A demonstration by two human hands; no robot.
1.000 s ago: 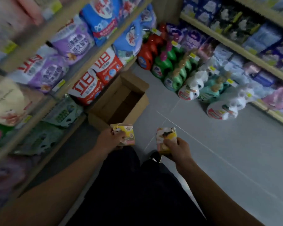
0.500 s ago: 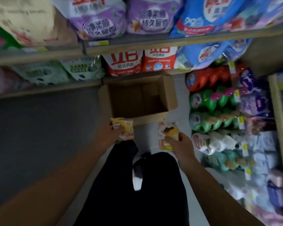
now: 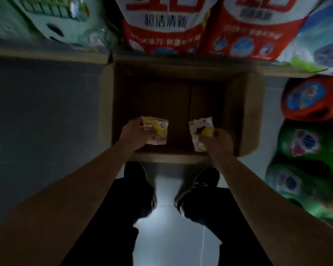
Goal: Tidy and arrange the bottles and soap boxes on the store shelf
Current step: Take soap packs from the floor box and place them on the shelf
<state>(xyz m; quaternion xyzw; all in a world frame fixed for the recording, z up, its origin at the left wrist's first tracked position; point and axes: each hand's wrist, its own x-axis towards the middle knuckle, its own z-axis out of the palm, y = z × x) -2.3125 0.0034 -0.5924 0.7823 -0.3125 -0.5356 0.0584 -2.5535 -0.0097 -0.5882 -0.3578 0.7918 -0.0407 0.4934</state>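
My left hand (image 3: 134, 134) grips a small yellow and white soap box (image 3: 158, 133). My right hand (image 3: 217, 141) grips a second soap box (image 3: 197, 131), white with a yellow patch. Both boxes hang over the near part of an open brown cardboard carton (image 3: 252, 116) on the floor. The carton's inside looks dark and I see nothing lying in it. Red (image 3: 311, 98) and green detergent bottles (image 3: 308, 144) lie in rows at the right.
The bottom shelf edge (image 3: 48, 55) runs across the top, carrying red and white detergent bags (image 3: 161, 25) and green and white packs (image 3: 52, 18). Grey floor (image 3: 42, 116) lies left of the carton. My dark shoes (image 3: 198, 187) stand just in front of it.
The view has swung down and closer until I stand right over the carton. Both hands have kept their soap boxes and now hold them above the carton's opening.
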